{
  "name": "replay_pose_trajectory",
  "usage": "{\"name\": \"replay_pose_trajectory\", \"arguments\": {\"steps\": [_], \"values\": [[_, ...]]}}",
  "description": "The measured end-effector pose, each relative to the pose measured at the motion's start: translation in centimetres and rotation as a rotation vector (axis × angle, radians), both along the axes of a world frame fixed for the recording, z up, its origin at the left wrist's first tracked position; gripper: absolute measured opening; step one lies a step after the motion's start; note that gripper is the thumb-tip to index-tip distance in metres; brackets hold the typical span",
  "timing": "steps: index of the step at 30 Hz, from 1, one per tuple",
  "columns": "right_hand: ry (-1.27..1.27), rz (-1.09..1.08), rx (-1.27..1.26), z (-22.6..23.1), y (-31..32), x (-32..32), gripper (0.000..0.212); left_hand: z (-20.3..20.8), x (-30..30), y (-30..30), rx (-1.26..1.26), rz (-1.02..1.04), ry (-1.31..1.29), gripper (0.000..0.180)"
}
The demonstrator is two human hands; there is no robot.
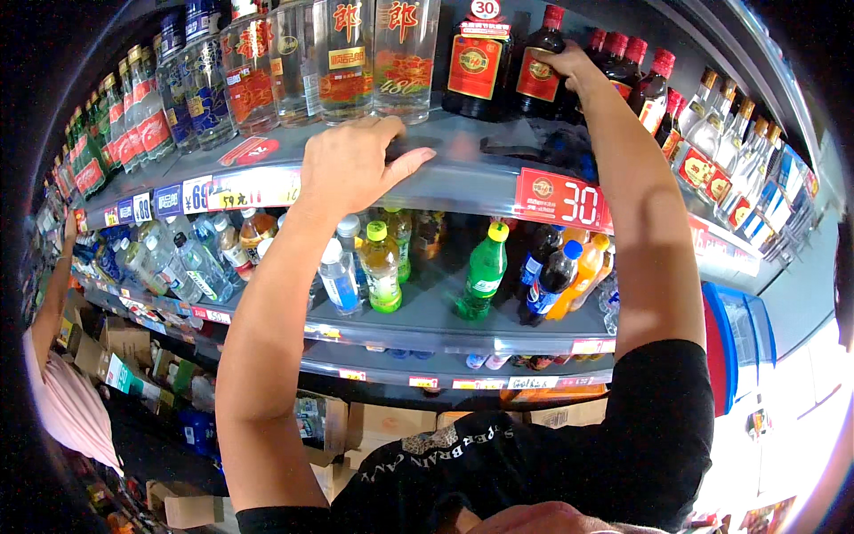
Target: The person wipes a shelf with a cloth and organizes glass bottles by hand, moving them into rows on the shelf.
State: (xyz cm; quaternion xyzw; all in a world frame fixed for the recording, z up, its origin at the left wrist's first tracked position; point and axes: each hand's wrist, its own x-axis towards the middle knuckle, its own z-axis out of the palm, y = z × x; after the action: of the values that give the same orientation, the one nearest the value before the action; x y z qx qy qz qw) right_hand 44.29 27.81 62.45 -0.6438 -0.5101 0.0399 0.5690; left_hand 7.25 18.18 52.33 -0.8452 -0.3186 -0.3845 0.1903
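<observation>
I see my right hand (pixel 569 71) up at the top shelf's (pixel 463 178) back, fingers curled around 1 upright dark bottle (pixel 540 67), red cap overhead. My left hand (pixel 351 165) lies flat on the shelf's front edge, fingers gripping nothing else.

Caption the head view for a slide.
Right hand grips a dark red-capped bottle on the top shelf; left hand rests on its edge.
</observation>
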Motion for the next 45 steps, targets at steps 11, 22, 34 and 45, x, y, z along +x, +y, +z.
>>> {"name": "replay_pose_trajectory", "arguments": {"steps": [11, 22, 34, 45], "values": [[-0.735, -0.506, 0.308, 3.0, -3.1, -8.7, 0.023, 0.0, -0.7, -0.1, -0.025, 0.028, 0.004, 0.042], [-0.347, 0.338, -0.083, 0.5, -3.6, -9.7, 0.053, 0.2, -0.5, 0.0, -0.021, 0.024, 0.026, 0.049], [-0.132, 0.211, -0.119, 0.4, -5.9, -1.0, 0.056, 0.1, -0.2, -0.1, -0.024, 0.017, 0.003, 0.045], [-0.099, 0.143, 0.029, 0.0, -5.4, -0.2, 0.053, 0.4, 0.4, -0.6, -0.038, 0.023, 0.013, 0.045]]}}
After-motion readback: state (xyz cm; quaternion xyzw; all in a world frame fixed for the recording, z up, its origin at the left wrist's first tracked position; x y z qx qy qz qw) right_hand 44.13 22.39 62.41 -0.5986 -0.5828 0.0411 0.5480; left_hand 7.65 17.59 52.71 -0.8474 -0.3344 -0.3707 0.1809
